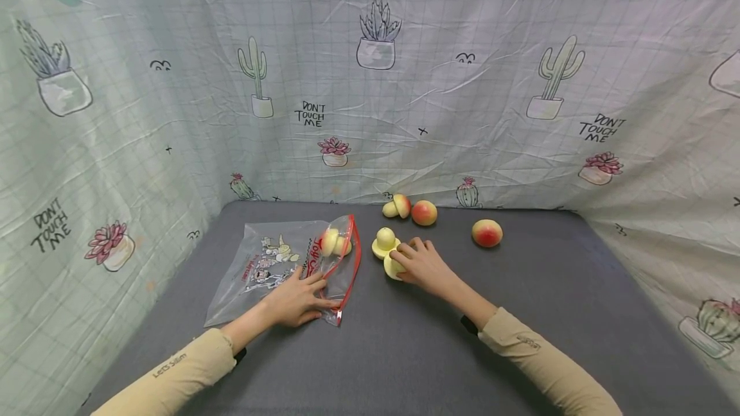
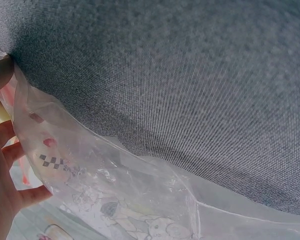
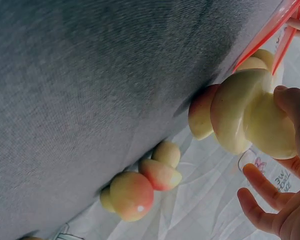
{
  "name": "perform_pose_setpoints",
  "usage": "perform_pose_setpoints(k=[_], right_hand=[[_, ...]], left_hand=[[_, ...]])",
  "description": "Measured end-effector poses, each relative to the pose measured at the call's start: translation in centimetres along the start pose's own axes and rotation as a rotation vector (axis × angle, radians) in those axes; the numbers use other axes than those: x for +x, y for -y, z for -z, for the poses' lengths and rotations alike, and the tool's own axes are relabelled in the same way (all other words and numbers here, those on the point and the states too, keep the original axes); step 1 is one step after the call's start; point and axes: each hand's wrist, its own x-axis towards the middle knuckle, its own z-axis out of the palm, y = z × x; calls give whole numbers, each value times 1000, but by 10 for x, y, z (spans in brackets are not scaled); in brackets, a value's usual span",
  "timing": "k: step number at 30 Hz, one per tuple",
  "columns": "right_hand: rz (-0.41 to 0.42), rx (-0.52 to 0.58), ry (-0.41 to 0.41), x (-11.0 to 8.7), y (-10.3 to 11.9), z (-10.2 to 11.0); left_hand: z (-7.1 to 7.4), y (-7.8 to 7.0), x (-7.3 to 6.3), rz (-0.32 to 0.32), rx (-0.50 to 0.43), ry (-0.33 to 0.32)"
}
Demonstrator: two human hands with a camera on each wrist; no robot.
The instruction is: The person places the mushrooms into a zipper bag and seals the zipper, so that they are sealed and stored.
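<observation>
A clear plastic zip bag [image 1: 272, 242] with a red zipper edge and printed cartoons lies flat at the left. Inside it, by the zipper end, is a yellow toy mushroom [image 1: 336, 242]. My left hand [image 1: 299, 300] rests on the bag near its opening, fingers spread and pressing the film. My right hand [image 1: 424, 266] pinches a toy mushroom [image 3: 240, 110] by its pale stem between thumb and fingers. Close behind that one, a second toy mushroom [image 1: 385, 242] stands cap down with its stem up.
At the back of the grey table [image 1: 405, 352] lie a tipped toy mushroom [image 1: 397, 206] and a red-and-yellow one [image 1: 424, 212] beside it. Another red-capped mushroom [image 1: 487, 234] sits farther right. A printed cloth [image 1: 416, 95] hangs behind and along both sides.
</observation>
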Motion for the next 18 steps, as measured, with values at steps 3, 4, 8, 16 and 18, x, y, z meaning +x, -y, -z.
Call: perform_pose_setpoints(k=[3, 4, 8, 16, 18], right_hand=[[11, 13, -15, 3, 2, 0], [15, 16, -20, 4, 3, 0], [28, 23, -28, 7, 5, 0], [46, 29, -54, 16, 9, -4], [51, 33, -66, 19, 10, -5]], left_hand=[[0, 0, 0, -2, 3, 0], [0, 0, 0, -3, 4, -2], [1, 0, 0, -7, 7, -8], [3, 1, 1, -8, -3, -10], [4, 1, 1, -7, -6, -8]])
